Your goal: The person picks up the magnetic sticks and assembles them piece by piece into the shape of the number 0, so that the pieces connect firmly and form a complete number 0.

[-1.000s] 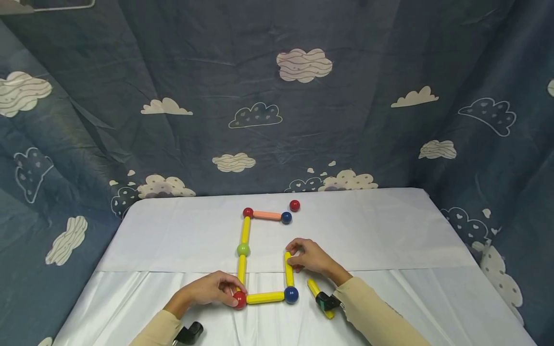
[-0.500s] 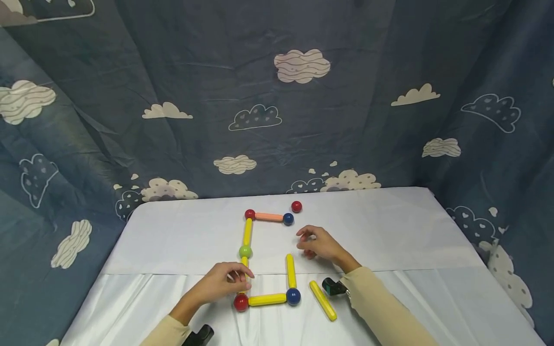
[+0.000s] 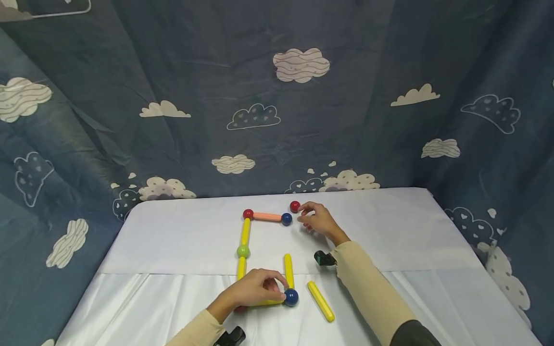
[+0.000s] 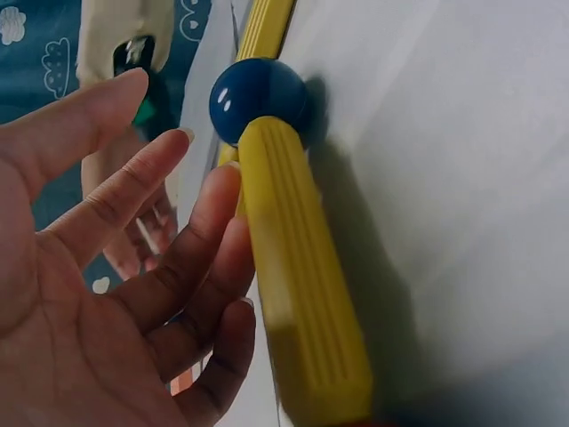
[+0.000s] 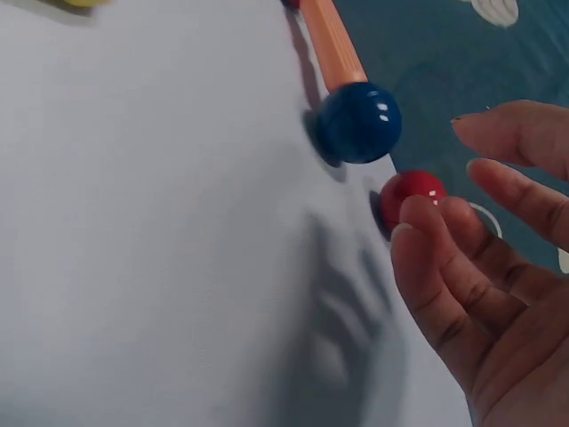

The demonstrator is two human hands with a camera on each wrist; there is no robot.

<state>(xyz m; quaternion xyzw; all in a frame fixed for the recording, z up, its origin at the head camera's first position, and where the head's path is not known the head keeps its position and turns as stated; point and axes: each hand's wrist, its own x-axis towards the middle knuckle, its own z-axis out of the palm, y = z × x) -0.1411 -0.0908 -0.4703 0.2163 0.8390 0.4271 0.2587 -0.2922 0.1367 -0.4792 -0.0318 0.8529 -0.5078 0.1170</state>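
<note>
My left hand (image 3: 258,290) hovers over the near yellow rod (image 4: 298,267), its fingertips close to the near blue ball (image 3: 291,297). In the left wrist view its fingers spread loosely beside that rod and hold nothing. Toward the back, my right hand (image 3: 319,220) reaches beside the loose red ball (image 3: 295,206), fingers slightly bent with nothing between them. Whether they touch the ball is unclear. Left of it, the far blue ball (image 5: 360,123) joins the orange rod (image 5: 333,44). A yellow rod (image 3: 288,270) points away from the near blue ball. My left hand mostly hides the near red ball.
On the left side, yellow rods (image 3: 245,231) and a green ball (image 3: 243,251) form a line up to the far red ball (image 3: 248,214). A loose yellow rod (image 3: 321,301) lies at the right. The white table (image 3: 389,230) ends at a cloud-patterned curtain (image 3: 346,120).
My right hand let go of the upright-pointing yellow rod and moved away toward the loose red ball. My left hand left the near red ball and shifted right toward the near blue ball.
</note>
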